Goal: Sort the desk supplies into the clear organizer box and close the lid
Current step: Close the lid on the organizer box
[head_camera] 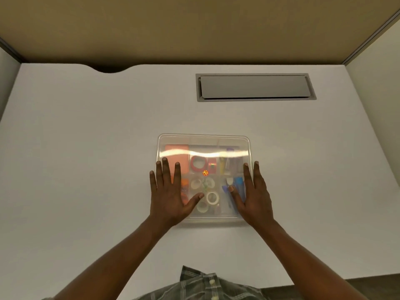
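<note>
The clear organizer box (203,141) sits in the middle of the white desk with its clear lid lying on top. Through the lid I see an orange pad (186,154) at the far left, a red tape ring (198,164) in the middle, white tape rolls (212,198) near the front, and blue and yellow markers (238,181) on the right. My left hand (171,191) lies flat on the lid's left side, fingers spread. My right hand (252,194) lies flat on the lid's right side, fingers spread. Neither hand grips anything.
A grey cable hatch (255,87) is set into the desk at the back right. A curved notch (108,69) cuts the desk's back edge at left. Tan partition walls enclose the desk. The desk's front edge (324,280) runs close to my body.
</note>
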